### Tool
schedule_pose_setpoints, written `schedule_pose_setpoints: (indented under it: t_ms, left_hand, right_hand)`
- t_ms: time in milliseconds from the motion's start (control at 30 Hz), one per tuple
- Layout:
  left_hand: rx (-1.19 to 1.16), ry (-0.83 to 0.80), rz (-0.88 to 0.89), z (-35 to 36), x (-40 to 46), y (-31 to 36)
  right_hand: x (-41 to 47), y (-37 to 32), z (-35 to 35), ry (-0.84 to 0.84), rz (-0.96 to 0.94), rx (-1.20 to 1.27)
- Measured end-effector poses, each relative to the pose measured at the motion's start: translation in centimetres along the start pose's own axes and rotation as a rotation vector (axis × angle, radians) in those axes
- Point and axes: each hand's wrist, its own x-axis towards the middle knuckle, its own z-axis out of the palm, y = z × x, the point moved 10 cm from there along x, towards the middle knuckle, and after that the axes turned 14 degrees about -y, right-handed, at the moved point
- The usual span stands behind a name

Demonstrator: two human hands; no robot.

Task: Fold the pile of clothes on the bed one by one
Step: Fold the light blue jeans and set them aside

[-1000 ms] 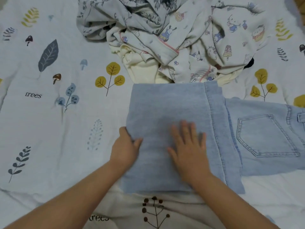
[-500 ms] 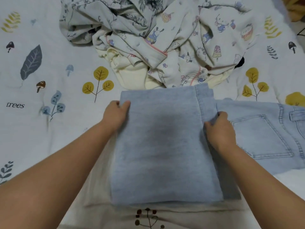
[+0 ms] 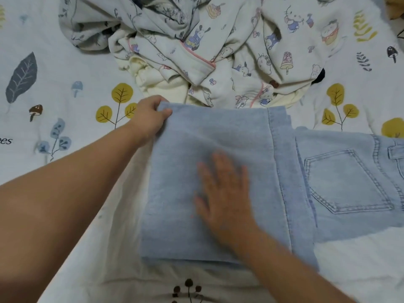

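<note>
Jeans (image 3: 229,149) lie folded: left hand (image 3: 148,119) pinches their far corner, right hand (image 3: 223,193) presses flat.

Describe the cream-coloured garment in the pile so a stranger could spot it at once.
Start at the crumpled pile of clothes at the bed's far side. At its near left edge, just beyond the folded jeans, the cream garment peeks out. It alone is plain, while its neighbours carry cartoon or floral prints.

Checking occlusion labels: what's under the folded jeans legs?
Under the folded legs lies the jeans' seat, its back pocket showing at right, and the bedsheet. The right hand lies flat on top. Anything else underneath is covered.
</note>
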Motion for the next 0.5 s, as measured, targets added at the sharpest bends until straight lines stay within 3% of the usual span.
schedule_pose_setpoints:
  t_ms: [100,267,333,433,500]
  left_hand:
    - [0.054,0.139,0.057,-1.1,0.3,1.1]
    - [0.282,0.225,-0.162,-1.5,-3.7,-2.2]
    - [0.414,0.252,-0.039,-0.3,-7.6,-1.9]
    - [0.802,-0.007,0.220,6.5,-14.0,-3.4]
    - [1.056,-0.245,0.260,10.5,-17.2,-7.6]
  right_hand:
    - [-2.0,-3.1,5.4,-0.188,-0.173,-0.107]
    - [-2.4,-2.3,6.4,-0.243,-0.181,-0.091]
    - [-2.3,-2.5,6.1,-0.241,-0.183,-0.076]
    - [-2.0,-1.5,4.9,-0.195,-0.135,-0.063]
    - [-1.9,1.1,4.1,-0.167,-0.022,-0.087]
